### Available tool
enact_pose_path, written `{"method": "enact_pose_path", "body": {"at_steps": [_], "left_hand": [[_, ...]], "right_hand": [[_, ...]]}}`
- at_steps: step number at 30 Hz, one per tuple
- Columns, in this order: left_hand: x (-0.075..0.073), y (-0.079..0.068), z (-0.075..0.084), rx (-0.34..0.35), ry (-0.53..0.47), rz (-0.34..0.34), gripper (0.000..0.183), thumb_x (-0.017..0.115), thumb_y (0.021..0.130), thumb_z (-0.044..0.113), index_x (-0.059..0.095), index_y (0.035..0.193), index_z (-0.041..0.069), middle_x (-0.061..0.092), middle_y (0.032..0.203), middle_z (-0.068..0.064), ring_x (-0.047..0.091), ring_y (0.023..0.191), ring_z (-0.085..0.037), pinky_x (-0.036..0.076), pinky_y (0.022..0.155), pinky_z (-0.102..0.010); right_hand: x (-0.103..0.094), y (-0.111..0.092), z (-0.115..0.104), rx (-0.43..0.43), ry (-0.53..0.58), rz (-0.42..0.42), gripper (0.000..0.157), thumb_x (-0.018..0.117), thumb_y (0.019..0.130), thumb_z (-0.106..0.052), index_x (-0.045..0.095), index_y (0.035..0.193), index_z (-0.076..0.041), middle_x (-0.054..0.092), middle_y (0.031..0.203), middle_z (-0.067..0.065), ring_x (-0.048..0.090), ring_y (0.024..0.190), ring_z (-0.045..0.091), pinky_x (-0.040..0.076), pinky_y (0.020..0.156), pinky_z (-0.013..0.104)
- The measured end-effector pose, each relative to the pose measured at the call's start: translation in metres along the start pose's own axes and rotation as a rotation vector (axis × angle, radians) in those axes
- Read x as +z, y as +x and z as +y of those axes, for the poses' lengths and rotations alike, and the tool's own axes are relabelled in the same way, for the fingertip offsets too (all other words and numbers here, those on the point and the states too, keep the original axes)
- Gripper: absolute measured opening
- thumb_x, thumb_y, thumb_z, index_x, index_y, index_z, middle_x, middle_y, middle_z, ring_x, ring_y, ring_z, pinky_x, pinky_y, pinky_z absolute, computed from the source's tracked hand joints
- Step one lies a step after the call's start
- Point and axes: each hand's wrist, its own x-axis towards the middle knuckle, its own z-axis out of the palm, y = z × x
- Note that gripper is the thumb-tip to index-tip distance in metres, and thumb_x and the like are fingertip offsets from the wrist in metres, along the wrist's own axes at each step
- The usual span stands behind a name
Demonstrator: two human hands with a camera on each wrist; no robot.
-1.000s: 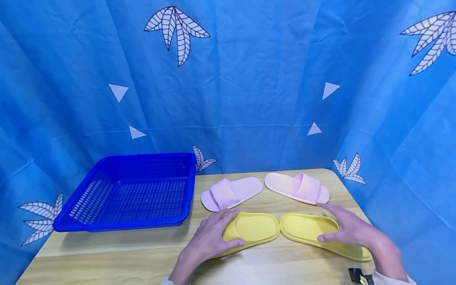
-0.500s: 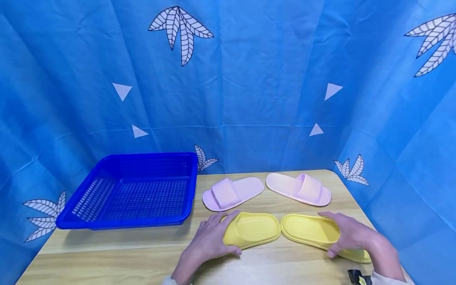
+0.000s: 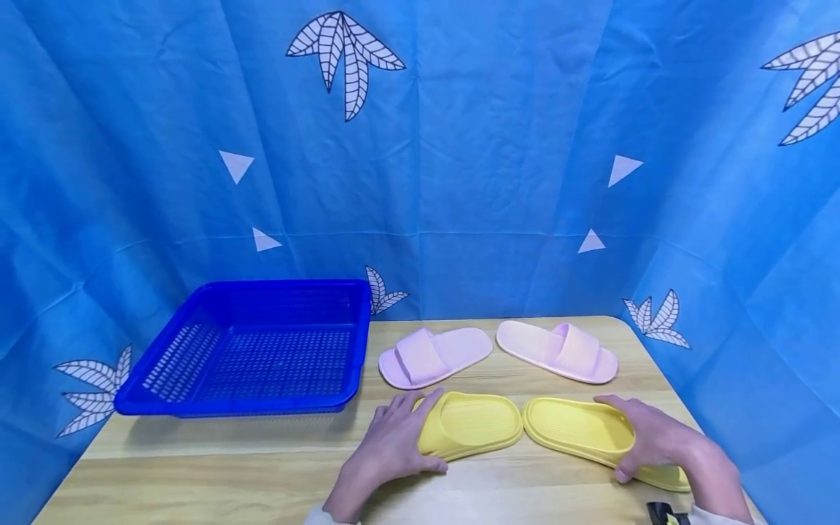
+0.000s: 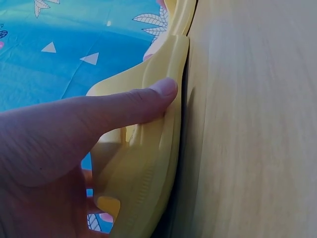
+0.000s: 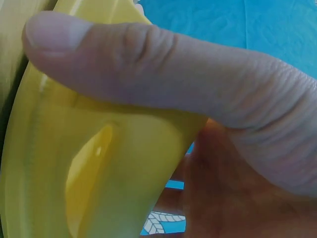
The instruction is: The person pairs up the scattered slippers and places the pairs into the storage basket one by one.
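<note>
Blue leaf-printed cloth (image 3: 499, 146) hung behind a wood-grained table (image 3: 230, 477)

Fingers and thumb of the left hand (image 3: 392, 442) gripped the left yellow slipper (image 3: 475, 421) across its closed toe; the right hand (image 3: 659, 440) gripped the right yellow slipper (image 3: 580, 423) likewise. Both were smooth and rounded, with finely lined insoles. They lay on the table, heel to heel between the hands, long axes slanting, toes pointing outward under the palms. Left of the left fingers stood a perforated blue basket (image 3: 236, 406).
</note>
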Motion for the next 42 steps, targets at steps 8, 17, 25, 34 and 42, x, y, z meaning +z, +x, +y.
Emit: {"method": "enact_pose_path", "body": {"at_steps": [8,17,25,34,42], "left_hand": [[-0.002,0.001,-0.001,0.021,0.011,0.018,0.105,0.078,0.06,0.062,0.032,0.147,0.026,0.047,0.131,-0.003,0.045,0.119,-0.028,0.039,0.087,-0.05],[-0.005,0.004,-0.001,0.026,0.005,0.053,0.107,0.078,0.057,0.065,0.035,0.145,0.022,0.045,0.134,-0.003,0.047,0.115,-0.026,0.042,0.08,-0.048],[-0.014,0.006,0.0,0.03,-0.007,0.13,0.107,0.079,0.056,0.064,0.032,0.146,0.031,0.047,0.13,-0.003,0.045,0.117,-0.025,0.042,0.083,-0.054],[-0.024,0.004,0.0,0.078,-0.02,0.235,0.107,0.081,0.052,0.063,0.031,0.144,0.041,0.045,0.125,0.001,0.043,0.114,-0.018,0.04,0.079,-0.044],[-0.034,0.001,0.004,0.062,0.02,0.294,0.105,0.073,0.055,0.074,0.033,0.145,0.036,0.045,0.13,0.001,0.045,0.117,-0.018,0.042,0.084,-0.042]], "right_hand": [[0.003,-0.002,0.004,-0.007,-0.006,0.002,0.106,0.089,0.046,-0.025,0.04,0.139,-0.01,0.05,0.114,0.015,0.047,0.092,0.025,0.041,0.076,0.042],[0.003,-0.007,0.008,-0.019,-0.023,0.039,0.104,0.088,0.048,-0.029,0.041,0.139,-0.01,0.048,0.114,0.018,0.049,0.09,0.025,0.042,0.072,0.041],[-0.003,-0.012,0.004,-0.051,-0.069,0.163,0.103,0.088,0.048,-0.035,0.043,0.136,-0.011,0.047,0.115,0.021,0.051,0.089,0.027,0.042,0.068,0.04],[-0.006,-0.014,-0.005,-0.09,-0.136,0.372,0.097,0.087,0.053,-0.05,0.046,0.135,-0.019,0.048,0.12,0.015,0.051,0.098,0.031,0.04,0.067,0.04],[-0.016,-0.018,-0.009,-0.136,-0.141,0.476,0.099,0.085,0.056,-0.055,0.044,0.138,-0.018,0.047,0.123,0.011,0.049,0.1,0.033,0.041,0.067,0.045]]}}
